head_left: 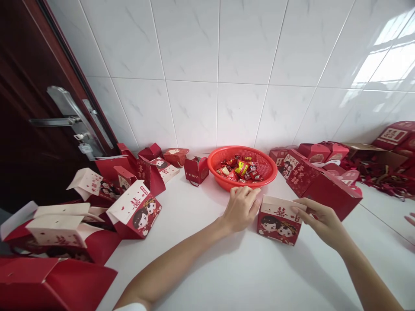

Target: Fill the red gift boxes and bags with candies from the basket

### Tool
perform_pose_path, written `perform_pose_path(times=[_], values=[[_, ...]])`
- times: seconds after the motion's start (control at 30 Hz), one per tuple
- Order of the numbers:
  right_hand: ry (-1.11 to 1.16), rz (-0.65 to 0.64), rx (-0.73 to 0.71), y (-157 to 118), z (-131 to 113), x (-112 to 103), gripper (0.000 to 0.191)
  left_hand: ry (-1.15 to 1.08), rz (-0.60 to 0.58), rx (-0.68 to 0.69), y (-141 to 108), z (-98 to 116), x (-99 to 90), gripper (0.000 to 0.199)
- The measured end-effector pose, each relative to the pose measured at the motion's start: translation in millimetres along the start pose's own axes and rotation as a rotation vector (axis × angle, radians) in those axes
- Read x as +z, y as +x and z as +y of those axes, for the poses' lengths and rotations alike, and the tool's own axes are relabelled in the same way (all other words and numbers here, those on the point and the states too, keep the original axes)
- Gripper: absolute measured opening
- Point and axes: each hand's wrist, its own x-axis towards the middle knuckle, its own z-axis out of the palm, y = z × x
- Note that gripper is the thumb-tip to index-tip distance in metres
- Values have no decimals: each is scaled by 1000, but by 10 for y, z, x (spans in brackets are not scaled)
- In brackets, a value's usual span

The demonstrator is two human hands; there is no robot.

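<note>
My right hand (316,220) grips the upper right edge of a small red and cream gift box (281,224), thumb on its front. This box stands on the white table and shows two cartoon figures under a red double-happiness sign. My left hand (241,208) is between the box and the red plastic basket (215,175), close to the near rim. Its fingers are curled in, and whatever they may hold is hidden. Inside the basket lie several wrapped candies (241,167), mostly red with one yellow.
Several gift boxes (138,209) crowd the left side by a dark door (19,86). Against the tiled wall (194,52) stands a small red box (196,169). More red boxes (320,185) pile up at right. Another person's fingers (411,218) show at the right edge.
</note>
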Motion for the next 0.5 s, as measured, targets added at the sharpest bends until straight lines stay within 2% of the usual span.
perform_pose_path(times=[0.1, 0.27, 0.37, 0.43, 0.5], values=[[-16, -35, -29, 3, -26, 59, 44, -327, 34, 33, 23, 65, -97, 33], [26, -71, -48, 15, -50, 179, 43, -348, 23, 16, 37, 52, -85, 19], [57, -42, -44, 32, -151, 128, 45, -414, 31, 23, 71, 6, -121, 21], [84, 55, -48, 62, -246, -47, 46, -488, 56, 1, 110, -38, -194, 26], [110, 304, -91, 117, -313, -354, 47, -540, 102, -62, 159, -103, -278, 29]])
